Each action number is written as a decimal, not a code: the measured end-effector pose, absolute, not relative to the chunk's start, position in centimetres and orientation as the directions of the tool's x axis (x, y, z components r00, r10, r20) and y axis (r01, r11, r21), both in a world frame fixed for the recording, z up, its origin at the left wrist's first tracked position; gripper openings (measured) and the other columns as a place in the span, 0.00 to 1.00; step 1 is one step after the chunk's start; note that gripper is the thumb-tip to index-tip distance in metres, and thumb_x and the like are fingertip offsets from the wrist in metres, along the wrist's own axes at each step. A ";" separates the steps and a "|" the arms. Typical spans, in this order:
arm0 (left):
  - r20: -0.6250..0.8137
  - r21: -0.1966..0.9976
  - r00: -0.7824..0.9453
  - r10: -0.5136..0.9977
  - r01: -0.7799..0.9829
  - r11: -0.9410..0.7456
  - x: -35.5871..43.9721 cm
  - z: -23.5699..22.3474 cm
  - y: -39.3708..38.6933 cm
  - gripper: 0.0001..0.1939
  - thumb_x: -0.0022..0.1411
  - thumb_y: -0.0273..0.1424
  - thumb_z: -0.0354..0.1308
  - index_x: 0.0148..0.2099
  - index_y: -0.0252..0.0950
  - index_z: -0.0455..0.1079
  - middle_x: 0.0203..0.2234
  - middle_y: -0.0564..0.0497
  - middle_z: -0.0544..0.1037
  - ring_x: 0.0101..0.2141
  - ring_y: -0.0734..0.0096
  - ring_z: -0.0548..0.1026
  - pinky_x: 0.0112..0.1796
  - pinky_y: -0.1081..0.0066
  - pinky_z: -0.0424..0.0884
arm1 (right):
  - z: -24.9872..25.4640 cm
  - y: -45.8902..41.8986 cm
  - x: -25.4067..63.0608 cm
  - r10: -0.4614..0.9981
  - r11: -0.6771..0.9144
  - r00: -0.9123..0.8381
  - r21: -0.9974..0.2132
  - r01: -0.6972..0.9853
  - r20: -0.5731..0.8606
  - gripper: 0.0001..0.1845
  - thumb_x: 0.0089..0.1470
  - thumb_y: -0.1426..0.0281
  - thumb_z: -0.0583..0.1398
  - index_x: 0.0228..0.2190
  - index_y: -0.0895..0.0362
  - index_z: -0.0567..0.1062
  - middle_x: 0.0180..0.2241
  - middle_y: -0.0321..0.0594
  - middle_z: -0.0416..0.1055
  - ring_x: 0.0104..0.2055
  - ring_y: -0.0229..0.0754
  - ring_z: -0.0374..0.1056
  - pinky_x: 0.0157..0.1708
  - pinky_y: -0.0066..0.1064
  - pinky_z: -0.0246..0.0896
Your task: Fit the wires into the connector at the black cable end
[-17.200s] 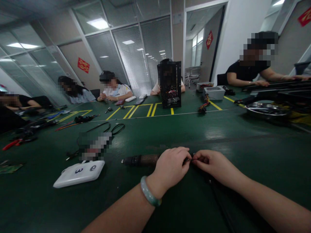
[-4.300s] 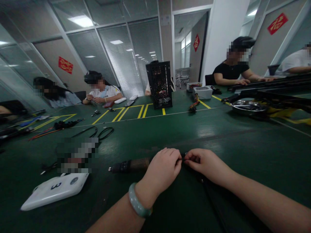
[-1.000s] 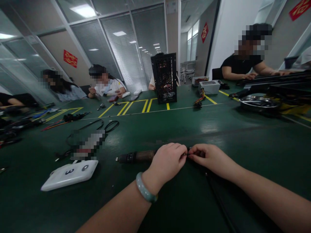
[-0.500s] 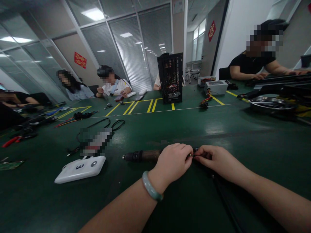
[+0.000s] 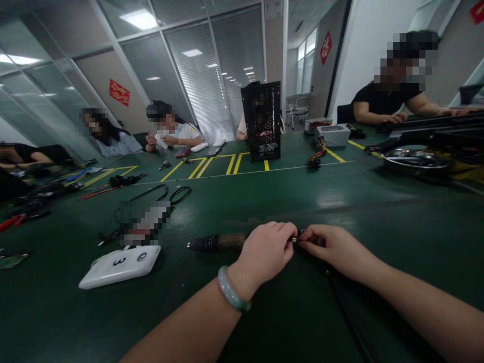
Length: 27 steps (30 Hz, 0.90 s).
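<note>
An electric screwdriver [image 5: 217, 243], brown and black with a metal bit at its left end, lies across the green table [image 5: 177, 322]. My left hand [image 5: 269, 248] is closed around its rear end, covering that part. My right hand [image 5: 325, 243] pinches the end of a black cable [image 5: 346, 307] close to the left fingertips. A small brass-coloured piece [image 5: 294, 240] shows in the narrow gap between the hands. Whether the cable end touches the screwdriver is hidden by my fingers. From below my right hand the cable runs toward the table's near edge.
A white device marked 3 [image 5: 121, 267] lies left, beside a blurred-out object with a black cord [image 5: 180, 194]. Farther back stand a black computer case [image 5: 260, 121] and power supply units [image 5: 333, 135]. A metal bowl [image 5: 416, 162] sits at right. Several people sit around the table.
The whole view has shifted slightly. My hands keep nearly the same grip, with a little more brass showing between them. A person across the table now holds something white, raised.
</note>
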<state>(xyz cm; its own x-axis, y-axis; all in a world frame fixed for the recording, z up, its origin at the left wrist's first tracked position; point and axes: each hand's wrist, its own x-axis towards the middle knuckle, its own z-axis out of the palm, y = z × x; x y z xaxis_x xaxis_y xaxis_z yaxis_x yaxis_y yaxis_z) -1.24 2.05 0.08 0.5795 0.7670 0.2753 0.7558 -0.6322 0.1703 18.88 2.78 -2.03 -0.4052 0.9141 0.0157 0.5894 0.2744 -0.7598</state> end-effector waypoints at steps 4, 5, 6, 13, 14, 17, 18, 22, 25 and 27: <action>0.270 0.174 0.586 0.764 0.751 -0.637 -1.3 0.0 2.1 0.03 0.63 0.28 0.54 0.41 0.39 0.65 0.35 0.52 0.74 0.38 0.66 0.71 0.40 0.66 0.68 | -1.9 2.8 18.9 0.916 0.279 -0.402 -0.752 0.598 0.020 0.06 0.56 0.66 0.59 0.34 0.52 0.76 0.29 0.32 0.75 0.29 0.37 0.69 0.28 0.26 0.59; 0.276 0.179 0.582 0.765 0.751 -0.635 -1.3 -0.1 2.2 0.03 0.63 0.28 0.54 0.41 0.39 0.66 0.35 0.52 0.74 0.38 0.66 0.72 0.41 0.65 0.68 | -1.9 2.8 18.9 0.916 0.278 -0.401 -0.753 0.597 0.021 0.06 0.56 0.66 0.59 0.34 0.53 0.76 0.29 0.32 0.75 0.29 0.37 0.69 0.28 0.26 0.59; 0.282 0.184 0.579 0.765 0.750 -0.635 -1.3 -0.2 2.2 0.03 0.63 0.28 0.54 0.41 0.38 0.66 0.35 0.52 0.74 0.38 0.66 0.72 0.41 0.65 0.68 | -1.8 2.8 18.9 0.916 0.278 -0.400 -0.753 0.596 0.022 0.06 0.56 0.66 0.59 0.34 0.53 0.76 0.29 0.32 0.75 0.29 0.37 0.68 0.28 0.26 0.59; 0.301 0.209 0.592 0.748 0.724 -0.657 -1.4 -0.3 2.3 0.04 0.63 0.28 0.54 0.42 0.39 0.67 0.37 0.52 0.74 0.40 0.66 0.72 0.44 0.65 0.68 | -1.5 2.6 18.8 0.920 0.269 -0.391 -0.760 0.591 0.022 0.08 0.56 0.65 0.59 0.34 0.54 0.77 0.29 0.34 0.75 0.29 0.38 0.68 0.28 0.26 0.59; 0.299 0.209 0.587 0.753 0.729 -0.652 -1.4 -0.3 2.3 0.05 0.63 0.28 0.55 0.43 0.39 0.67 0.37 0.52 0.74 0.39 0.67 0.72 0.43 0.65 0.68 | -1.5 2.6 18.8 0.920 0.266 -0.391 -0.763 0.590 0.018 0.08 0.56 0.65 0.59 0.34 0.54 0.77 0.29 0.34 0.75 0.29 0.38 0.69 0.28 0.27 0.60; 0.294 0.205 0.578 0.762 0.740 -0.640 -1.4 -0.1 2.2 0.05 0.63 0.28 0.55 0.43 0.39 0.66 0.36 0.53 0.74 0.38 0.67 0.72 0.40 0.66 0.68 | -1.6 2.6 18.8 0.921 0.265 -0.390 -0.758 0.596 0.015 0.08 0.56 0.65 0.59 0.34 0.54 0.77 0.29 0.34 0.75 0.29 0.38 0.69 0.28 0.26 0.59; 0.294 0.206 0.580 0.760 0.738 -0.642 -1.4 -0.1 2.2 0.04 0.63 0.28 0.55 0.42 0.39 0.66 0.35 0.53 0.74 0.38 0.67 0.72 0.40 0.66 0.68 | -1.6 2.6 18.8 0.920 0.269 -0.392 -0.754 0.599 0.017 0.08 0.56 0.65 0.59 0.34 0.53 0.76 0.29 0.34 0.75 0.29 0.38 0.69 0.27 0.26 0.59; 0.302 0.226 0.587 0.751 0.722 -0.654 -1.4 -0.3 2.3 0.03 0.63 0.28 0.55 0.41 0.38 0.67 0.37 0.52 0.75 0.39 0.66 0.72 0.43 0.65 0.68 | -1.8 2.7 18.9 0.916 0.285 -0.400 -0.747 0.601 0.027 0.06 0.56 0.66 0.59 0.34 0.53 0.76 0.29 0.32 0.75 0.29 0.37 0.69 0.28 0.27 0.58; 0.313 0.239 0.595 0.740 0.705 -0.668 -1.4 -0.4 2.3 0.04 0.64 0.28 0.55 0.42 0.38 0.68 0.38 0.52 0.75 0.41 0.66 0.72 0.46 0.64 0.68 | -1.8 2.8 18.9 0.915 0.280 -0.403 -0.758 0.589 0.025 0.06 0.56 0.66 0.59 0.35 0.53 0.76 0.29 0.32 0.75 0.29 0.37 0.69 0.28 0.27 0.58; 0.317 0.241 0.601 0.734 0.697 -0.675 -1.4 -0.4 2.3 0.05 0.64 0.28 0.55 0.43 0.38 0.68 0.39 0.52 0.75 0.41 0.66 0.72 0.46 0.64 0.68 | -1.8 2.8 18.8 0.913 0.277 -0.407 -0.764 0.583 0.021 0.07 0.56 0.66 0.59 0.35 0.53 0.76 0.29 0.33 0.75 0.29 0.37 0.70 0.28 0.27 0.59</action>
<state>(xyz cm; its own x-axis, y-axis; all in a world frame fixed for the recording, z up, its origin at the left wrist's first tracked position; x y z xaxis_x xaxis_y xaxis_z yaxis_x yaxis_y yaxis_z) -1.42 2.34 -0.40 0.6007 0.7340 0.3169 0.6975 -0.6749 0.2411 18.82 2.77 -1.78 -0.4065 0.9134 0.0207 0.5834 0.2770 -0.7635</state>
